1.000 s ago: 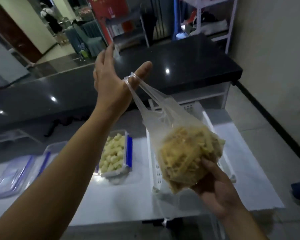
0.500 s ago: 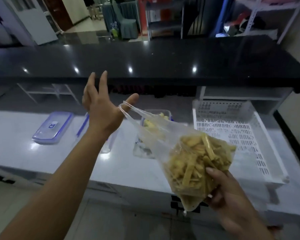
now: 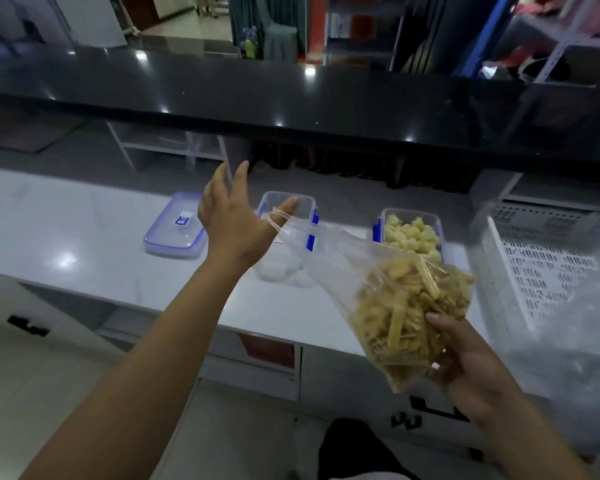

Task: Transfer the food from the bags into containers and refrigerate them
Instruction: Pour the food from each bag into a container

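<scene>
A clear plastic bag (image 3: 406, 306) of yellow food strips hangs tilted between my hands above the white table (image 3: 66, 237). Its stretched handles loop over the thumb of my left hand (image 3: 232, 223), whose fingers are straight and spread. My right hand (image 3: 465, 362) cups and grips the bag's full bottom from below. Beneath the handles stands an empty clear container (image 3: 288, 202) with blue clips. To its right, a second container (image 3: 413, 233) holds pale food chunks. A loose lid (image 3: 174, 226) lies to the left.
A white perforated basket (image 3: 541, 258) sits at the table's right end with crumpled clear plastic (image 3: 575, 341) in front of it. A crumpled empty bag (image 3: 281, 271) lies by the empty container. A raised black counter (image 3: 291, 98) runs behind the table.
Both hands have carried the bag lower and leftward, from above the basket to above the empty container. The grip on the bag is unchanged.
</scene>
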